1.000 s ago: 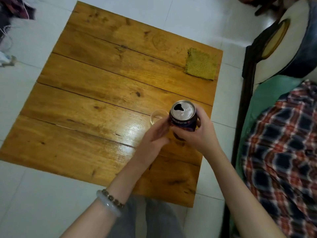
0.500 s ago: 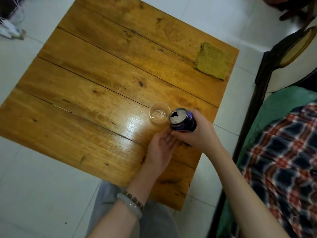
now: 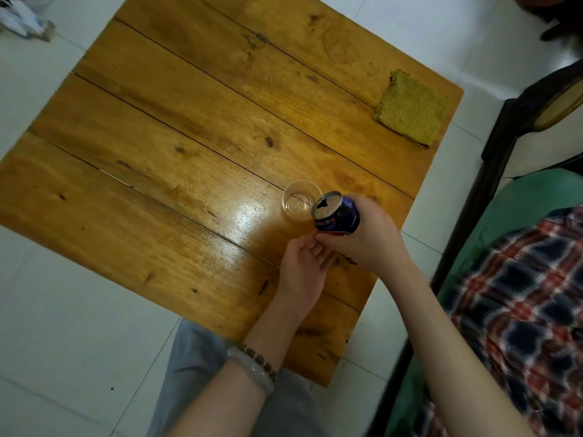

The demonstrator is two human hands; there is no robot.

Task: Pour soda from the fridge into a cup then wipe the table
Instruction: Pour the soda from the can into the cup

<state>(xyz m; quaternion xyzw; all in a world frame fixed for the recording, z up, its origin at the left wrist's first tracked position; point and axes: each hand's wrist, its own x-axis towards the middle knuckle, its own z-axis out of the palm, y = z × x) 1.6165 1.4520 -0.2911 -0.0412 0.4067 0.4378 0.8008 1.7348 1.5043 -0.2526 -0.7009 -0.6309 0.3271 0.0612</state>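
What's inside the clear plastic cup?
No soda visible in the clear plastic cup; the wooden table shows through its base. The tilted blue can covers its right rim.

golden tabletop, navy can, olive cloth
the tabletop is showing dark knots and seams; the woven cloth at its far right corner is leaning yellow-green; the can is flashing a silver top.

A honey-brown wooden plank table stands on a glossy white tiled floor, with light glaring off its lower centre boards. Along the right edge of the frame runs a dark wooden furniture frame, and right of that lie a green cushion and a red-and-navy plaid cloth.
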